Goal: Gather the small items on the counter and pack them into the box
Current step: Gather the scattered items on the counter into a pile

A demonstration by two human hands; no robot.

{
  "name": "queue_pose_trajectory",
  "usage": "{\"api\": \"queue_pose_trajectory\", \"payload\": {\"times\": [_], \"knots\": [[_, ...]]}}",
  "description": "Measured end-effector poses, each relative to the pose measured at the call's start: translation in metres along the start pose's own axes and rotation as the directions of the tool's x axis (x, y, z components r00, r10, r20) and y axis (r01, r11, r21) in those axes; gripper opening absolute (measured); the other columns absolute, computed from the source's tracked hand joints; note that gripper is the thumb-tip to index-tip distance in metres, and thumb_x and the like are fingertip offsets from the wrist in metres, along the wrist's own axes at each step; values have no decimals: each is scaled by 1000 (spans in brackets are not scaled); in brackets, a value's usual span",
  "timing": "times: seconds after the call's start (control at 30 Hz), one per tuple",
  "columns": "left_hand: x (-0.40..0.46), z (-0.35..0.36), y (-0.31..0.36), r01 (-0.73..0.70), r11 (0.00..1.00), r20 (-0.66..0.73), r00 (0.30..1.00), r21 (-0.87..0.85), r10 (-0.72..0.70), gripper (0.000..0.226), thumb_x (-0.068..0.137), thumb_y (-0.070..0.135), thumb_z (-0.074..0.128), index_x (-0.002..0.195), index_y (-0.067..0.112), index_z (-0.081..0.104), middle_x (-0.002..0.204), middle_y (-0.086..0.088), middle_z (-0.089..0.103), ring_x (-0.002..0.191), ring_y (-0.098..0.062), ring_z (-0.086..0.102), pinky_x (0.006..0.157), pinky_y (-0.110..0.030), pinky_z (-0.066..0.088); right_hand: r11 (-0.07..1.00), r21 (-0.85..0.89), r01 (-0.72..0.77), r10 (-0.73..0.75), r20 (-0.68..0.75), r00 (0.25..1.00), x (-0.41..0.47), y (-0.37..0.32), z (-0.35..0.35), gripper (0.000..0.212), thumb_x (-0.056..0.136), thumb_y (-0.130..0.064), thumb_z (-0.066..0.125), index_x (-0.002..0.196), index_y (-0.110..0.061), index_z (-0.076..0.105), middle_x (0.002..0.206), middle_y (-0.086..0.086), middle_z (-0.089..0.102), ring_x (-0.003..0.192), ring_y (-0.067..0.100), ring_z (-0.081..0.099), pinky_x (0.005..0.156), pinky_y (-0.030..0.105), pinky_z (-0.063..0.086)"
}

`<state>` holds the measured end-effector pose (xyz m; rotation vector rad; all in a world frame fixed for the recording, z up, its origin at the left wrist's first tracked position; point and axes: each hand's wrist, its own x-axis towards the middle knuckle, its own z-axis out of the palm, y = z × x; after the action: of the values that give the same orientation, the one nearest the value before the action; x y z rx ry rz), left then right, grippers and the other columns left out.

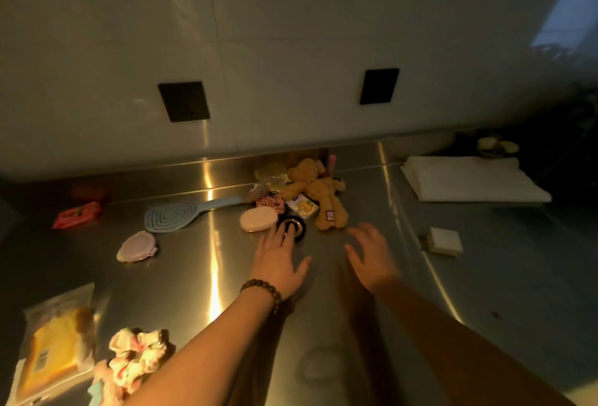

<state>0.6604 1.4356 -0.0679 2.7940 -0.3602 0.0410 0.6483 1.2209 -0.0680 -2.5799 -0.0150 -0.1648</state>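
Your left hand [281, 260], beaded bracelet [262, 292] at the wrist, lies palm down with fingers spread and holding nothing; its fingertips [284, 229] overlap the near edge of a black round tin [296, 226]. Your right hand [372, 253] is also spread flat and empty, blurred, low over the bare steel counter [323, 324], just short of a tan teddy [323, 198]. The small items cluster beyond both hands: a pink oval case [259, 218] touching the tin, a red-and-white scrunchie [270, 203], a white packet [304, 208] with a yellow cartoon print whose writing is too small to read, and a tag [330, 215] on the teddy, likewise illegible. A blue brush [181, 214] lies to the left, then a lilac round lid [138, 246] and a red packet [77, 214]. At near left sit a floral scrunchie [136, 360] and a clear pouch [55, 344] with yellow contents and an unreadable label. A white soap-like block [445, 240] and a folded towel [472, 179] lie to the right. Which object is the box cannot be told.
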Motion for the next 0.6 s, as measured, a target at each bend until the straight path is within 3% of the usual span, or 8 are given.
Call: {"api": "queue_pose_trajectory", "payload": {"times": [0.17,0.27,0.37,0.47,0.6], "knots": [[-3,10,27,-27,998,15,1000,50,26,81,87,62,34,150,18,9,156,-5,13,143,-20,5,117,-39,5,940,-244,-238,224,-83,971,-27,81,-48,60,91,-38,56,143,-14,39,155,19,22,143,34,16,116,40,15],[0,20,39,-8,998,37,999,65,6,81,86,64,32,149,20,7,157,-4,10,143,-20,2,117,-39,1,874,-353,-332,338,-46,940,-21,118,-64,70,92,-48,49,150,-20,20,158,17,7,145,36,3,118,45,8],[10,26,41,30,994,55,998,107,-36,83,86,66,31,150,20,6,157,-4,6,143,-21,-2,116,-40,-1,849,-356,-392,428,28,903,-10,138,-61,78,93,-53,44,152,-20,4,159,17,-4,145,37,-3,118,47,6],[24,30,39,110,986,58,991,128,-119,85,84,67,32,150,20,5,157,-5,4,143,-23,-4,115,-41,0,862,-331,-384,415,26,909,0,142,-48,82,92,-55,43,152,-18,1,158,19,-8,145,37,-7,118,46,5],[40,39,37,191,965,78,975,178,-208,91,80,73,31,149,23,1,157,-6,-1,143,-24,-7,113,-41,-1,918,-330,-218,272,127,954,28,130,-32,73,96,-53,31,152,-19,-2,158,18,-11,145,35,-11,117,42,0]]}}
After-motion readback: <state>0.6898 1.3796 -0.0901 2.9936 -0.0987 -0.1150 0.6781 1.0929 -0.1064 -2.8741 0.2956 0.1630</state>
